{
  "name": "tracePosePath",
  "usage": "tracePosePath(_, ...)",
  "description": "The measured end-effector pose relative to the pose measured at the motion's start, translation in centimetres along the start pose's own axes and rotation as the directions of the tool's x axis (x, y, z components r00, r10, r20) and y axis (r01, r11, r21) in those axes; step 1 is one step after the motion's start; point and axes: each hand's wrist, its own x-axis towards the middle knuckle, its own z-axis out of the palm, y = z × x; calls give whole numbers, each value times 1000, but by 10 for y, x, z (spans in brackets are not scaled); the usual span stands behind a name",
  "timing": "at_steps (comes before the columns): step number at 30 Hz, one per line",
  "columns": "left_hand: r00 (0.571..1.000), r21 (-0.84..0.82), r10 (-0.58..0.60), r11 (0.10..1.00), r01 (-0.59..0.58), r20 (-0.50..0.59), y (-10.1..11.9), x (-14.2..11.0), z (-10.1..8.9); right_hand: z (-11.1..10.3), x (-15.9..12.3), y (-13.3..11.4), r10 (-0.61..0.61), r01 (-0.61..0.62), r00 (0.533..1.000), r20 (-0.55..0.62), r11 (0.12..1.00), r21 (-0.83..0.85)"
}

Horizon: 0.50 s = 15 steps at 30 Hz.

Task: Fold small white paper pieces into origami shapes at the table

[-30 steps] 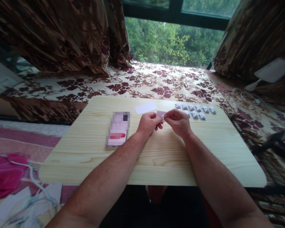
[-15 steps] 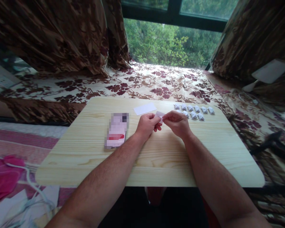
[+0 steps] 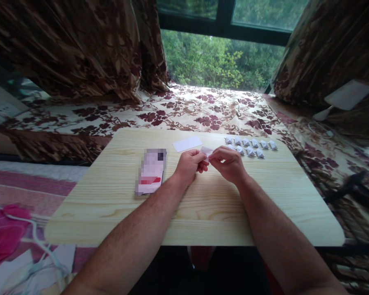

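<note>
Between my two hands, above the middle of the table, is a small piece of white paper (image 3: 206, 150). My left hand (image 3: 189, 166) pinches it from the left, thumb on top and the other fingers curled below. My right hand (image 3: 226, 162) is closed on its right edge with thumb and forefinger, and the fingertips of both hands nearly meet. The paper's folds are too small to make out. Just beyond my left hand lies a flat stack or sheet of white paper (image 3: 187, 143). Several small folded white paper shapes (image 3: 255, 143) stand in two rows beyond my right hand.
A phone (image 3: 152, 172), blurred out, lies on the pale wooden table (image 3: 110, 213) left of my left forearm. Behind the table is a ledge with flowered cloth (image 3: 187, 106). A white lamp (image 3: 349, 95) stands at the right, and a pink cloth (image 3: 6, 233) with cables lies at the left.
Both hands keep their pinch on the paper, with only slight finger movement. The whole view has shifted a little, so everything sits slightly lower.
</note>
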Motion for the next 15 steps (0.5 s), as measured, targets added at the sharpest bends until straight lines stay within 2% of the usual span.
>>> tracePosePath(12, 998, -22, -18, 1000, 20, 67, 0, -1, -2, -3, 1, -3, 4, -5, 999, 39, 1000, 15)
tracePosePath(15, 999, -25, -9, 1000, 10, 48, 0, 0, -2, -1, 1, -4, 90, -89, 996, 1, 991, 99)
